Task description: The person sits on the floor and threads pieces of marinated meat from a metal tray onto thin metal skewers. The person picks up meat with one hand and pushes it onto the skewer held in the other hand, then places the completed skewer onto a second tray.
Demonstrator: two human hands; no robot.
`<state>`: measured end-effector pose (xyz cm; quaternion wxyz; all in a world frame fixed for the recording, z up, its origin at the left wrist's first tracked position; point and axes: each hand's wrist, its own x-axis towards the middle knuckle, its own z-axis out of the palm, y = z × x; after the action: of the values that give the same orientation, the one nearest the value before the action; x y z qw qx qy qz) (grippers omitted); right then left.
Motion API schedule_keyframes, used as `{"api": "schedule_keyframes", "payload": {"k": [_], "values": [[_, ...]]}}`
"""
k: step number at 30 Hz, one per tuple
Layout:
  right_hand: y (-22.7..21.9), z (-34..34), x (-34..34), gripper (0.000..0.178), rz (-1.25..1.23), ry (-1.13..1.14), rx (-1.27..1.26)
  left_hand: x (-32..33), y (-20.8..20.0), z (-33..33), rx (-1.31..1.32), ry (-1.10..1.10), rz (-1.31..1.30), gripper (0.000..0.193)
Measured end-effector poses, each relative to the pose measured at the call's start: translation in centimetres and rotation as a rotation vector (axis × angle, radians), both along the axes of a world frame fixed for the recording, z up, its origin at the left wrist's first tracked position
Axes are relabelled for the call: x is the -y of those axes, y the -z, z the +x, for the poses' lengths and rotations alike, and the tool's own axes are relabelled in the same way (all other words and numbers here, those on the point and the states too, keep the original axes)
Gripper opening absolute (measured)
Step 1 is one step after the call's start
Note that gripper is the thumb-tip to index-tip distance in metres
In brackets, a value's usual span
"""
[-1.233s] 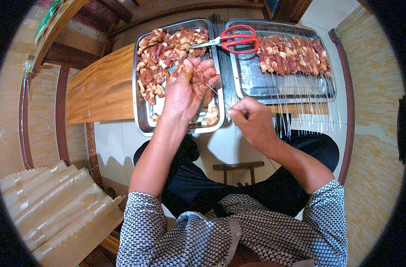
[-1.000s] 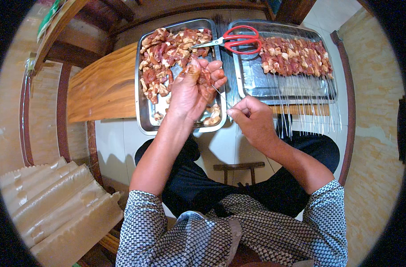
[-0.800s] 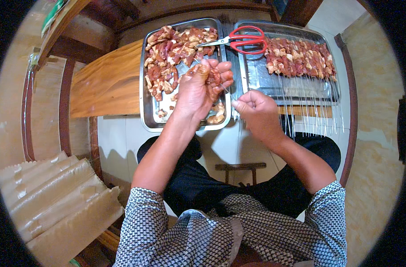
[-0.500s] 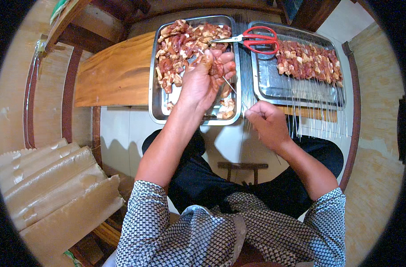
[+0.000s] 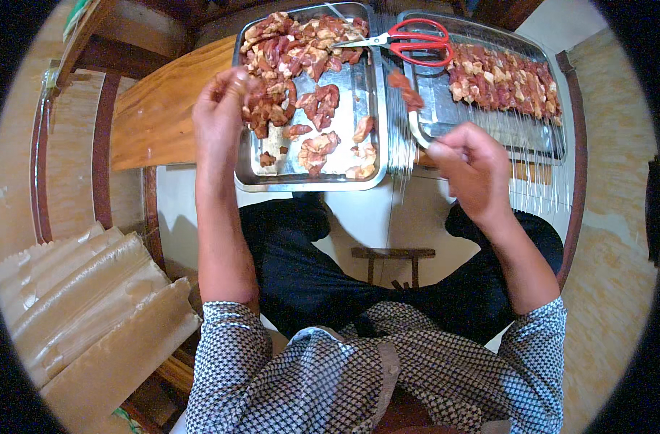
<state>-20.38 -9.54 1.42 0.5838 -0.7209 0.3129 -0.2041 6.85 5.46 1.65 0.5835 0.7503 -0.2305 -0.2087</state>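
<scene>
My right hand (image 5: 473, 170) is closed on the end of a thin metal skewer (image 5: 419, 130), held between the two trays. Toward its far end the skewer carries a few pieces of red meat (image 5: 406, 91), a little blurred. My left hand (image 5: 225, 105) is at the left rim of the left metal tray (image 5: 272, 185), fingers curled together at the edge of the meat heap; whatever they pinch is hidden. Raw meat chunks (image 5: 301, 47) fill that tray's far part, and several loose pieces (image 5: 319, 150) lie nearer. Red-handled scissors (image 5: 419, 49) rest across both trays.
In the right metal tray (image 5: 435, 116) lie several loaded meat skewers (image 5: 503, 79), their bare ends jutting over the near edge. A bundle of bare skewers (image 5: 400, 155) runs between the trays. Both trays stand on a wooden bench (image 5: 163, 108). Folded cardboard (image 5: 102, 311) is at left.
My left hand has left the skewer and moved left to the meat heap. My right hand has moved slightly right and up with the skewer, whose meat now shows clear of the left hand.
</scene>
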Motion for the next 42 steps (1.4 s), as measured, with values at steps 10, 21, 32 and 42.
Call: {"api": "schedule_keyframes", "payload": {"k": [10, 21, 32, 42], "values": [[1.0, -0.6, -0.3, 0.010, 0.015, 0.022, -0.015, 0.9, 2.6, -4.8, 0.812, 0.642, 0.624, 0.016], [0.7, 0.6, -0.4, 0.010, 0.141, -0.048, -0.076, 3.5, 2.9, -7.5, 0.855, 0.847, 0.638, 0.030], [0.9, 0.2, -0.9, 0.011, 0.139, 0.003, -0.206, 1.1, 2.3, -3.3, 0.704, 0.571, 0.375, 0.019], [1.1, 0.9, -0.4, 0.012, 0.165, -0.025, -0.260, -0.3, 3.0, 1.1, 0.818, 0.274, 0.919, 0.027]]}}
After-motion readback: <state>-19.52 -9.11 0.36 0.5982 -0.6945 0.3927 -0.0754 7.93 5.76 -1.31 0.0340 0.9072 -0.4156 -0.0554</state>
